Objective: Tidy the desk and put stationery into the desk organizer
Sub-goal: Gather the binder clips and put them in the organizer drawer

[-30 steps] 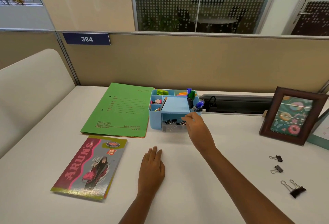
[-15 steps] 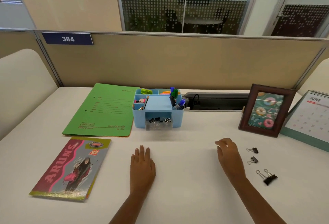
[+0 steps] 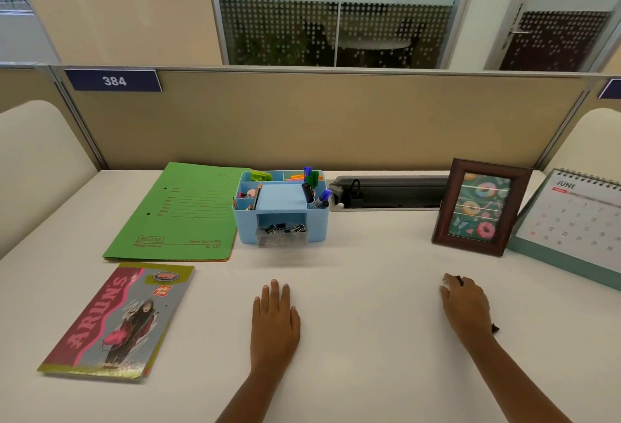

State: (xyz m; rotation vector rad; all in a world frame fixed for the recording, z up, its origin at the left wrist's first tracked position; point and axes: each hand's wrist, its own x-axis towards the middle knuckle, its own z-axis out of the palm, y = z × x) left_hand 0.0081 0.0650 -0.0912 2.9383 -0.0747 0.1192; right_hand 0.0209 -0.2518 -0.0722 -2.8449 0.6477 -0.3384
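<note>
Notebook (image 3: 114,321), cover lettered ARUNS: flat on the desk (image 3: 369,288), well left of the left hand.
Green folder (image 3: 178,214): flat, beyond the notebook, left of and beyond the left hand; its right edge is just beside the desk organizer.
Desk organizer (image 3: 316,224), light blue: straight beyond the left hand and well apart from it. Upper compartments hold markers (image 3: 307,192) and small coloured items. The clear front drawer (image 3: 282,237) holds black binder clips.
Left hand (image 3: 274,321): palm down on the desk, fingers straight and together, holding nothing.
Cable tray (image 3: 389,192), grey: at the back of the desk, between the two hands and far beyond them.
Right hand (image 3: 465,308): palm down, fingers bent over a black binder clip (image 3: 459,279) at the fingertips. Whether they pinch it cannot be told. A second dark clip part (image 3: 495,328) shows at the wrist's right side.
Picture frame (image 3: 480,207), dark wood: upright, beyond the right hand.
Calendar (image 3: 571,221), headed JUNE: right of the frame, beyond and right of the right hand.
</note>
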